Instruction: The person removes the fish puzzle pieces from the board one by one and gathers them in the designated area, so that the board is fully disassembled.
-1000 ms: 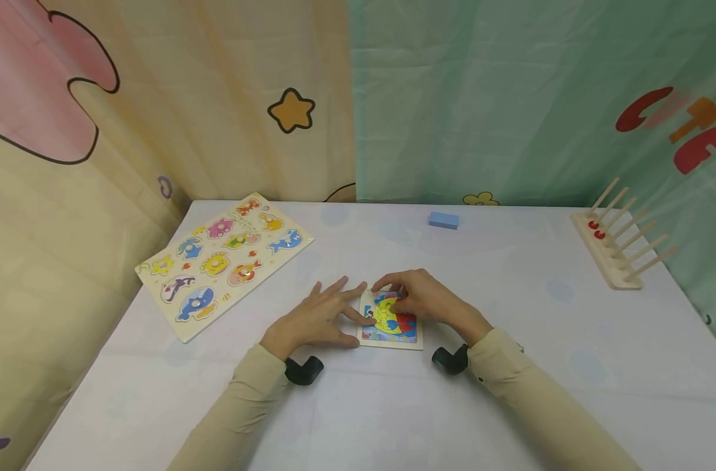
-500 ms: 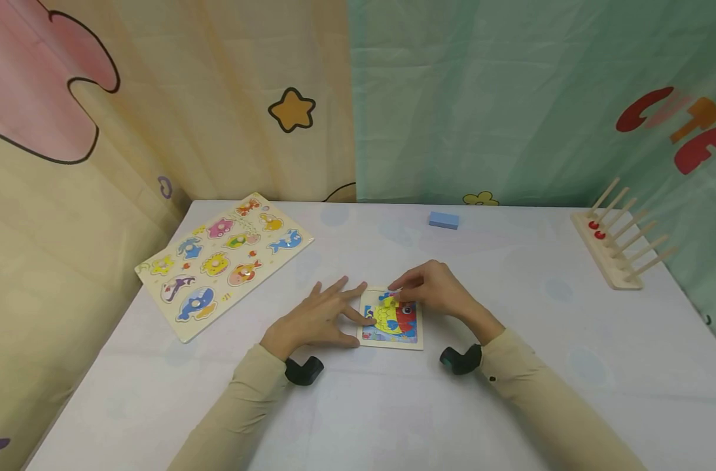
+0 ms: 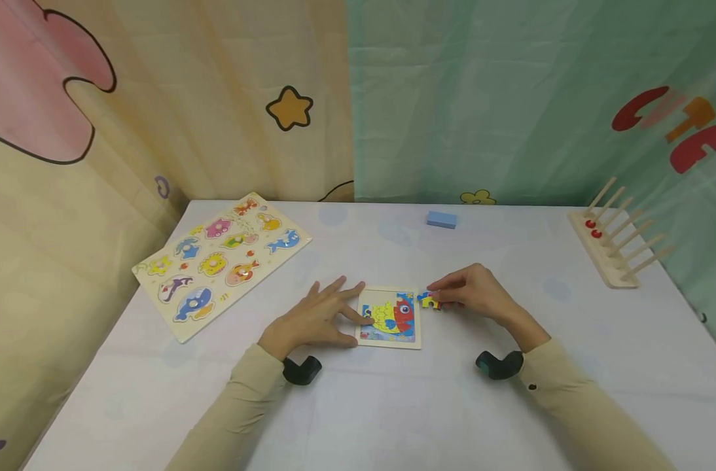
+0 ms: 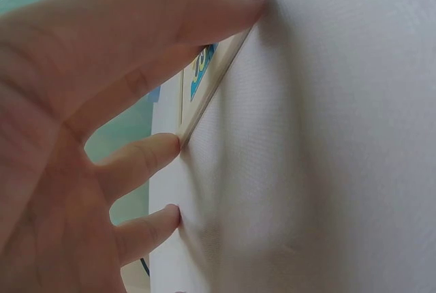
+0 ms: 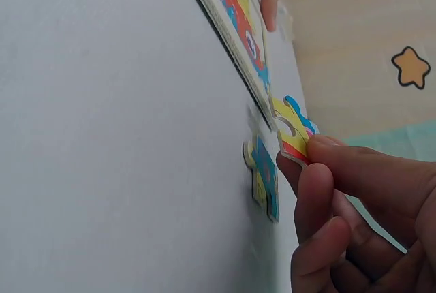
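Note:
A small wooden jigsaw puzzle with a yellow and red fish lies flat between the hands. Bare wood shows across its upper left. My left hand has its fingers spread; in the left wrist view the thumb and a finger touch the edge of the board. To the right of the board, my right hand pinches a yellow, blue and red puzzle piece between thumb and fingers. A second, blue and yellow piece appears just below it, close to the tabletop; whether it lies flat I cannot tell.
A larger peg puzzle with sea animals lies at the back left. One blue block sits near the back edge. A wooden peg stand with two red beads is at the far right. Curtains hang behind the white table.
My right hand has lifted a piece out of the puzzle's upper part and carried it right, past the board's edge. Bare wood now shows there. The left hand has stayed in place.

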Tool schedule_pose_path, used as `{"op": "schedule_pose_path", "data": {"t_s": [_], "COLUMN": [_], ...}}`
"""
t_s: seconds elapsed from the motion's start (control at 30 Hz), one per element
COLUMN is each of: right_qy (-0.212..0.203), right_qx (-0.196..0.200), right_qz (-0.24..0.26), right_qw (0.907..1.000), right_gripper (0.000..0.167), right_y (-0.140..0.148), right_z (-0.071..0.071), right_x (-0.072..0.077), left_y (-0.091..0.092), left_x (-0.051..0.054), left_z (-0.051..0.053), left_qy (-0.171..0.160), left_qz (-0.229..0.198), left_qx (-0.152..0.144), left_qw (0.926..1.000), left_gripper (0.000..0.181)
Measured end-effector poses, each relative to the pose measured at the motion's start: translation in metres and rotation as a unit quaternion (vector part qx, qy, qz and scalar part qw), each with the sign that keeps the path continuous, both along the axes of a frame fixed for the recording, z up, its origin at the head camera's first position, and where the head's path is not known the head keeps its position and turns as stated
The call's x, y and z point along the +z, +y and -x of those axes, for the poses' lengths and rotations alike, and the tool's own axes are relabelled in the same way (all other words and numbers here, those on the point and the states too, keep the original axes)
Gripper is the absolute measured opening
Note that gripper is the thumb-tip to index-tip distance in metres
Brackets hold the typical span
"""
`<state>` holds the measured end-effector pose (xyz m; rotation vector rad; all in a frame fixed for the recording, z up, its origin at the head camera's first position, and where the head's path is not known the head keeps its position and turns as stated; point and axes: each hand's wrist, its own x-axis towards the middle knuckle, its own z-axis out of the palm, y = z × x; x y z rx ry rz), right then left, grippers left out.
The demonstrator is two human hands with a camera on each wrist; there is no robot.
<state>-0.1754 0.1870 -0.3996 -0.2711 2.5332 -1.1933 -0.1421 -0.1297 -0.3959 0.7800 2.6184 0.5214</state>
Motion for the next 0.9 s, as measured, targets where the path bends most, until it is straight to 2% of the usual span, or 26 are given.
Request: {"op": "schedule_pose_path", "data": {"t_s": [0.47, 0.67, 0.9], "right_qy": [-0.003, 0.002, 0.037], "right_qx": [-0.044, -0.049, -0.052], "right_qz": [-0.025, -0.035, -0.068], "right_qw": [0.9987, 0.9982, 0.9956], "right_gripper": [0.026, 0.025, 0.020], "right_y": [0.045, 0.049, 0.041], "right_z": [-0.007, -0.008, -0.007], "right_x": [0.001, 0.000, 0.000], "left_y": [-0.001, -0.002, -0.001], "left_x": [-0.001, -0.003, -0.004], "left_z": [0.000, 0.000, 0.001], "left_qy": [0.012, 0.012, 0.011], "left_qz": [0.000, -0.001, -0.003], "left_qx": [-0.006, -0.006, -0.002], "left_qw": [0.9999, 0.9999, 0.9999], "left_gripper": [0.039, 0.039, 0.039]}}
